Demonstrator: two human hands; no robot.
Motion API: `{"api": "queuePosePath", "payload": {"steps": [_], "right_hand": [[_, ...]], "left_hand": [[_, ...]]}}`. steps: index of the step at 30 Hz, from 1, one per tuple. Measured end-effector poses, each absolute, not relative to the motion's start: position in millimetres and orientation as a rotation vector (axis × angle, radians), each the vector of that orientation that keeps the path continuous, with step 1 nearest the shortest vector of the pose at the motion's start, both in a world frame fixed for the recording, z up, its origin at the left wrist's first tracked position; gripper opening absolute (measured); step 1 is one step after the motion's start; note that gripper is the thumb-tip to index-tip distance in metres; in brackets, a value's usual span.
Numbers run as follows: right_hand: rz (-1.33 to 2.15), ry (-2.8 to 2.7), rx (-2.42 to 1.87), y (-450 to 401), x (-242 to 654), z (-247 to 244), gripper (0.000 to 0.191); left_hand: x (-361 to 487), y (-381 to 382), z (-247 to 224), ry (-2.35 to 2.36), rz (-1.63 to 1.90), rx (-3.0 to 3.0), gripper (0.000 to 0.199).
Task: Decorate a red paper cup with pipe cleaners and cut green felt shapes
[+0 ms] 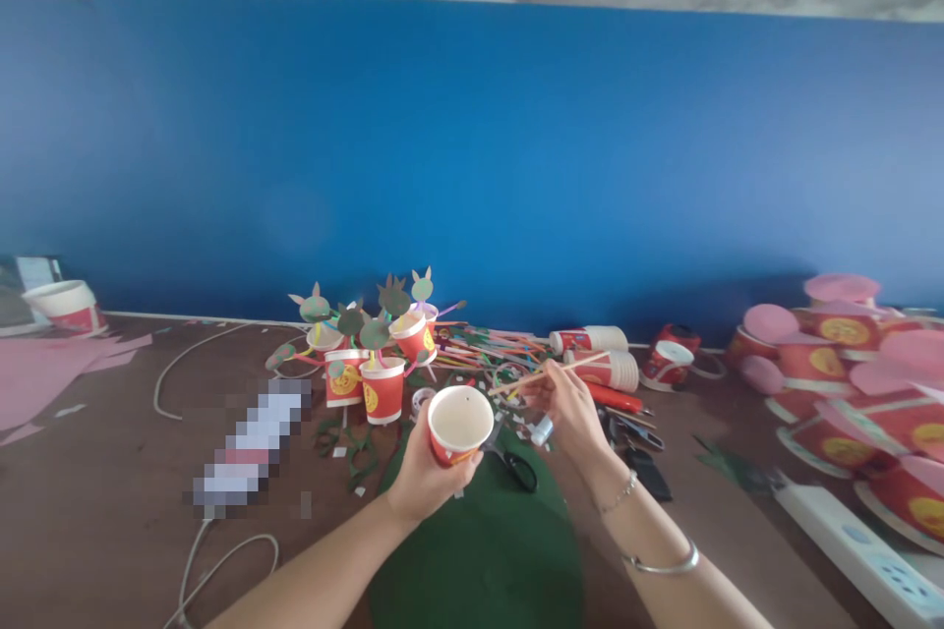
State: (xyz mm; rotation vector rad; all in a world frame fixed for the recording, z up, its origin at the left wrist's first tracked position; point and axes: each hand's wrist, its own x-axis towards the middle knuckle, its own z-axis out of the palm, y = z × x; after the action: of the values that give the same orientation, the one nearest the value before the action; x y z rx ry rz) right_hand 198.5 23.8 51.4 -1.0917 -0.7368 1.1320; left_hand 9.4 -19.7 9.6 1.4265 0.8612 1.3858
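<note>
My left hand is wrapped round a red and white paper cup, its open mouth tilted toward me. A small dark dot shows on the cup's pale inner wall. To the right, my right hand pinches a thin wooden stick, which points left toward the cup's rim without touching it. Black-handled scissors lie below and between the hands, on a round dark green sheet. Behind the cup stand several red cups with green animal-head shapes on stems.
Stacked cups, a red-handled tool and colored sticks lie behind my hands. Cups with pink discs and a power strip are at the right. Pink sheets and a white cable are at the left.
</note>
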Motion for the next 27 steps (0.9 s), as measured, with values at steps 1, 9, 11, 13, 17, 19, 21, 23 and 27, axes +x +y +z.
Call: {"api": "queuePosePath", "payload": {"steps": [1,9,11,13,17,19,21,23,27], "right_hand": [[1.139,-0.741,-1.047,22,196,53,0.024],[0.864,-0.713,-1.033,17,193,58,0.033],[0.829,-0.786,-1.070,12,190,61,0.033],[0.807,-0.934,-1.065,3,182,67,0.031],[0.635,-1.096,-1.084,-13,171,76,0.033],[0.530,-1.019,-1.143,-10,176,76,0.037],[0.508,-0.965,-1.165,-2,186,72,0.041],[0.654,-1.164,-1.285,9,196,67,0.042],[0.583,-1.584,-1.500,17,203,59,0.032]], "left_hand": [[9,-18,10,0.876,1.386,1.448,0.050],[7,-10,4,1.039,1.434,1.616,0.056],[7,-9,1,1.054,1.444,1.651,0.059],[7,-9,1,1.050,1.464,1.665,0.061],[7,-6,4,1.002,1.476,1.508,0.063],[6,-4,5,0.974,1.468,1.371,0.060],[5,-2,6,0.935,1.454,1.220,0.057],[3,-1,6,0.863,1.415,1.038,0.054],[1,-2,6,0.675,1.241,0.711,0.057]]}}
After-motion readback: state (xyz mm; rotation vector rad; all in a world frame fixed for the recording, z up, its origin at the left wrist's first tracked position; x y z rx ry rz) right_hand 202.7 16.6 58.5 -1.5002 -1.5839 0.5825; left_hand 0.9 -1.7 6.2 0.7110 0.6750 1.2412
